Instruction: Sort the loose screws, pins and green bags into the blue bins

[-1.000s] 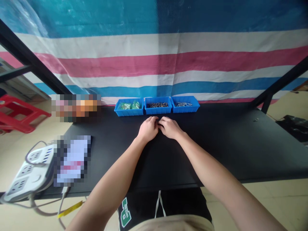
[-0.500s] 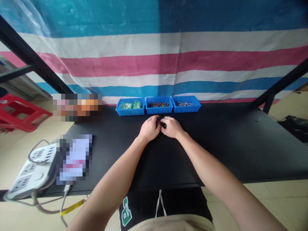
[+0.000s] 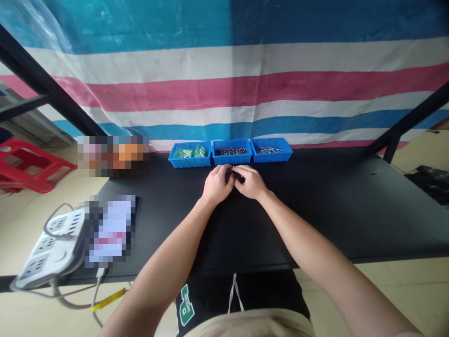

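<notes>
Black shorts with a green-and-white logo [image 3: 185,310] fill the bottom of my feed, and both bare forearms run forward from there over the black table [image 3: 315,215]. At the near left corner a white power strip [image 3: 49,248] hangs half over the edge with its cable looping below, just beside a flat item that is blurred out.

Further in, the left hand [image 3: 216,185] and right hand [image 3: 253,183] meet at the middle of the table. Both are curled, knuckles up, fingertips pinched together on a small dark part [image 3: 235,176] held between them just above the surface. I cannot make out what kind of part it is.

Just beyond the hands three blue trays stand in a row, touching side to side: the left tray [image 3: 189,162] holds green pieces, the middle tray [image 3: 231,161] dark ones, the right tray [image 3: 271,159] thin metal ones.

My judgement is that the work is at one piece in hand: all three trays hold stock, and I see no finished piece laid out on the table. Behind it all hangs a tarp [image 3: 245,84] striped blue, white and pink, with a red stool [image 3: 21,168] off to the far left.
</notes>
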Demonstrator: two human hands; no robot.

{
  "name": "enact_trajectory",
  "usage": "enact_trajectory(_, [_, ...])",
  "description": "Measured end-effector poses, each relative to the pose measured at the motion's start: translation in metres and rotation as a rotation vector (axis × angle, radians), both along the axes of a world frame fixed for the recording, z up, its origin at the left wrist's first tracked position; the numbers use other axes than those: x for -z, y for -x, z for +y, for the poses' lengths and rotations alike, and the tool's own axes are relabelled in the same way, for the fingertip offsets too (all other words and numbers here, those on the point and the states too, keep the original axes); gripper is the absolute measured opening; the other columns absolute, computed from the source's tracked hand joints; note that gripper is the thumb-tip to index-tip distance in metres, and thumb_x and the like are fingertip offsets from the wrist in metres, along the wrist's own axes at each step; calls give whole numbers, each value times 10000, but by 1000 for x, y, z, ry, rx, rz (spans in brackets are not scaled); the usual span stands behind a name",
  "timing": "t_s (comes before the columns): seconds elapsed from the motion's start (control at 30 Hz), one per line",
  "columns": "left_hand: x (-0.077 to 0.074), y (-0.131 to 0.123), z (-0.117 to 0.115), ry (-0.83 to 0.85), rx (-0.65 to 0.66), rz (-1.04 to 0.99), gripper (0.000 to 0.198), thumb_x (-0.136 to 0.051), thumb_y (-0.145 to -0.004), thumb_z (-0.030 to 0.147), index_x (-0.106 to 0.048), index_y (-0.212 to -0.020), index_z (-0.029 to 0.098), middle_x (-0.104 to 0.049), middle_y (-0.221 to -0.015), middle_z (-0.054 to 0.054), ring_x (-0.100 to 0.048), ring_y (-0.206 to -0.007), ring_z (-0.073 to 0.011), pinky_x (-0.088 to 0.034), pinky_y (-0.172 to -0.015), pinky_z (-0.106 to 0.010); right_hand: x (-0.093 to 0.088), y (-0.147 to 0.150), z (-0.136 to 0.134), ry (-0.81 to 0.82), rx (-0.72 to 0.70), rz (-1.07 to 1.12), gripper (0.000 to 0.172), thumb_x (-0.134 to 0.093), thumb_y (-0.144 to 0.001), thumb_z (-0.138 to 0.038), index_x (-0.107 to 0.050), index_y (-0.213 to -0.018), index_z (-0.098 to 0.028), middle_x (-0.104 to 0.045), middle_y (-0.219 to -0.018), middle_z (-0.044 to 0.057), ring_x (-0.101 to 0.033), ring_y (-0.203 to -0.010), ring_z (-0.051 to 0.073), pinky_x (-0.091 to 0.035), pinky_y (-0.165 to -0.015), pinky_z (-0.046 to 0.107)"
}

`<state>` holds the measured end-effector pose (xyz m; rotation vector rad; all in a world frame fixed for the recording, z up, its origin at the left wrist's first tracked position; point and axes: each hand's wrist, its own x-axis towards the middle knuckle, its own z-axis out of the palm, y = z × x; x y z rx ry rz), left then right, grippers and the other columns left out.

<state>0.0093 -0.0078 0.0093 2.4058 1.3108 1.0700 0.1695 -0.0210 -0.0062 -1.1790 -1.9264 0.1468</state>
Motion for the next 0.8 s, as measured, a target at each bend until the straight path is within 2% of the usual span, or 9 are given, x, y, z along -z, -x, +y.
enact_trajectory(0.23, [-1, -1, 0, 40, -41, -59, 285, -576, -872, 268, -601, -1140, 175, -689, -1029, -83, -666, -922, -206, -547, -835, -333, -4, 2, -4, 44, -39, -13, 420, -536, -816, -172, -664, -1216, -185, -691, -1225, 93, -645, -1118, 233, -545, -971, 410])
enact_trajectory(0.53, [2, -1, -1, 57, -64, -73, 317, -563, -852, 209, -604, -1161, 148, -701, -1056, -103, -674, -933, -218, -548, -847, -339, -5, 2, -8, 2, -134, 31, 426, -538, -791, -164, -671, -1195, -176, -698, -1208, 96, -656, -1090, 244, -550, -962, 413])
enact_trajectory(0.8, [4, 0, 1, 47, -65, -106, 283, -582, -855, 190, -606, -1137, 174, -698, -1003, -77, -668, -896, -194, -549, -815, -317, -3, 2, -6, 21, -87, -3, 468, -525, -808, -168, -626, -1265, -184, -667, -1260, 92, -615, -1159, 244, -523, -1006, 409])
